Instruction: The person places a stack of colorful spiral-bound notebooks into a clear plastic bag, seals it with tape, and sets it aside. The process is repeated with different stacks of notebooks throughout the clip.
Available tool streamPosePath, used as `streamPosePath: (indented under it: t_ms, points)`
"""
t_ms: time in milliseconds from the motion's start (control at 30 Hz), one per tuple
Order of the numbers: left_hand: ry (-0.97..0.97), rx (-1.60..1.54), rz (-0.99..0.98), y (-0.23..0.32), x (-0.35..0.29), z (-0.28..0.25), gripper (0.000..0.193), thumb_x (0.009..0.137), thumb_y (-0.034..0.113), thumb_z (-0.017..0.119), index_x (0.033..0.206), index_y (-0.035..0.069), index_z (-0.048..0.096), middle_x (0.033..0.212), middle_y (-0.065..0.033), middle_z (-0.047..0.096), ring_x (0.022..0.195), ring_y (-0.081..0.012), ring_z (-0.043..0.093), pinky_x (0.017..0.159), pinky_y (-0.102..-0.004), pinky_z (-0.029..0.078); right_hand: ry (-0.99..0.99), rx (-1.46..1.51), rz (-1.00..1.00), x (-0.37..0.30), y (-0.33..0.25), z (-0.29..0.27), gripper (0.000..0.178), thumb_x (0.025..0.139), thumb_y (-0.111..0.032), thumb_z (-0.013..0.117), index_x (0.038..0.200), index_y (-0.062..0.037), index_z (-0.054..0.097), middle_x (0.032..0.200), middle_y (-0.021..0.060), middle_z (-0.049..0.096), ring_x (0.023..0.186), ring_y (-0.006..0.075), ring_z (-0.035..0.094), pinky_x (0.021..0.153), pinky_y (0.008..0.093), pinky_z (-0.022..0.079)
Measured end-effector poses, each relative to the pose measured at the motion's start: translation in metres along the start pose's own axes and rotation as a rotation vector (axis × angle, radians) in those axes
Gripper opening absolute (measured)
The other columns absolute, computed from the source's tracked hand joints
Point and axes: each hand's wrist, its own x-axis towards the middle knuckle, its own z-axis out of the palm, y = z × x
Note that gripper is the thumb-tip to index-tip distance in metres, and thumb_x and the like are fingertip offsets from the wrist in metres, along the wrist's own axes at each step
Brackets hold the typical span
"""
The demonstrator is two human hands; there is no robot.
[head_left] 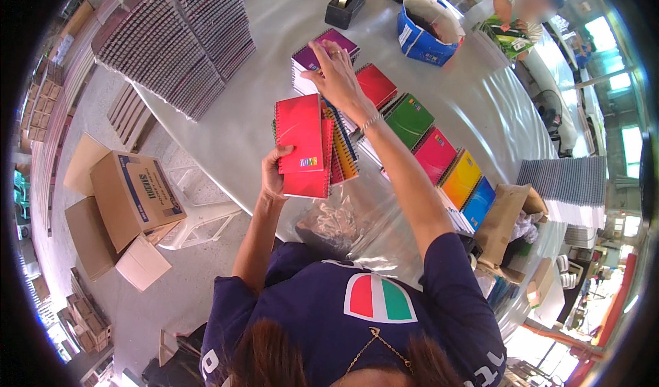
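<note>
Held notebooks: small fanned bunch, red covers in front, yellow and blue edges behind; were above the table's near side.
Left hand: gripped the bunch at its lower left, thumb on the front cover.
Right hand: fingers spread, nothing seen in grip; was over the purple notebooks, contact couldn't be told.
Notebook row: red, green, pinkish-red, yellow, blue piles ran down to the right, beside right forearm.
Table: pale plastic cover; tape dispenser and blue-white container stood beyond the purple pile.
Left side: tall spiral-bound stack on table; open carton below.
Far right: another person across the table, holding something green.
</note>
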Motion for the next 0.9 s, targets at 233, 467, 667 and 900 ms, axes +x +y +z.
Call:
streamPosePath:
  t_ms: [233, 467, 667, 900]
  points:
    - [0.256, 0.162, 0.059, -0.002, -0.015, 0.003, 0.043, 0.083, 0.016, 0.062, 0.12, -0.003, 0.055, 0.11, -0.0167, 0.066, 0.094, -0.0281, 0.067, 0.089, -0.0425, 0.056, -0.314, -0.059, 0.123, 0.002, -0.002, -0.007, 0.024, 0.083, -0.001, 0.06, 0.106, -0.0026, 0.066, 0.094, 0.0211, 0.068, 0.087, 0.0323, 0.068, 0.074, 0.0412, 0.054]
    - [0.16, 0.286, 0.007, -0.005, -0.037, -0.018, 0.052, 0.095, 0.036, 0.059, 0.128, -0.003, 0.052, 0.119, -0.0169, 0.064, 0.104, -0.0279, 0.065, 0.092, -0.043, 0.054, 0.21, 0.945, 0.523, -0.03, -0.022, -0.11, 0.019, 0.093, 0.001, 0.058, 0.112, 0.0056, 0.062, 0.102, 0.0127, 0.067, 0.095, 0.0212, 0.067, 0.089, 0.0353, 0.057]
    - [-0.026, 0.245, -0.186, -0.028, -0.053, -0.015, 0.097, 0.085, 0.077, 0.042, 0.143, -0.001, 0.039, 0.14, -0.0185, 0.05, 0.124, -0.0294, 0.054, 0.103, -0.0465, 0.047, 0.456, 0.921, 0.496, -0.107, -0.09, -0.183, 0.02, 0.095, -0.003, 0.058, 0.113, 0.0063, 0.061, 0.113, 0.0121, 0.064, 0.103, 0.02, 0.065, 0.091, 0.0336, 0.058]
    - [-0.109, -0.133, -0.622, -0.04, -0.052, 0.0, 0.107, 0.077, 0.082, 0.045, 0.145, 0.0, 0.036, 0.142, -0.0182, 0.048, 0.125, -0.0295, 0.052, 0.106, -0.0458, 0.044, 0.142, 1.06, 0.345, -0.182, -0.084, -0.189, 0.019, 0.092, 0.001, 0.058, 0.11, -0.0015, 0.064, 0.116, 0.0112, 0.065, 0.107, 0.0244, 0.065, 0.093, 0.0347, 0.053]
